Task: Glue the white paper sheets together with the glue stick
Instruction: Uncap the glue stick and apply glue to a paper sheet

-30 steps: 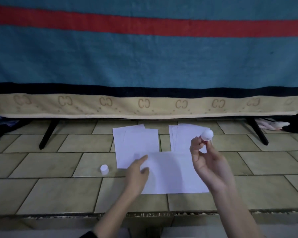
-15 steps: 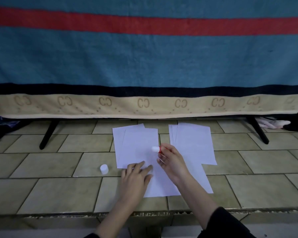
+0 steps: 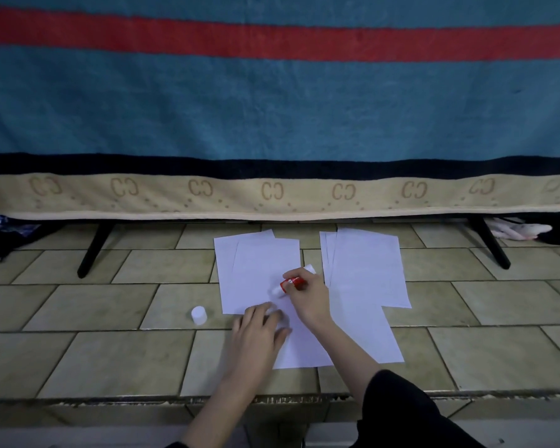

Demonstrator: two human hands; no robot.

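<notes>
I am watching the right hand [image 3: 307, 299] pinching the red glue stick [image 3: 290, 283], tilting its white tip onto the near sheet [image 3: 346, 337] at lower centre, presumably spreading glue. The left hand [image 3: 259, 331], fingers spread flat, is pinning that sheet against sliding. The cap [image 3: 199, 315] is standing aside, lower left, on the tiled floor [image 3: 110, 350].

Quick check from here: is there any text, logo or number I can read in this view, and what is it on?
"CC": a mirrored double-C mark repeated along the beige border of the hanging blanket.
Glue stick in the right hand: white lettering on the red label, too small and blurred to read.
Paper sheets and cap: no text visible.
</notes>
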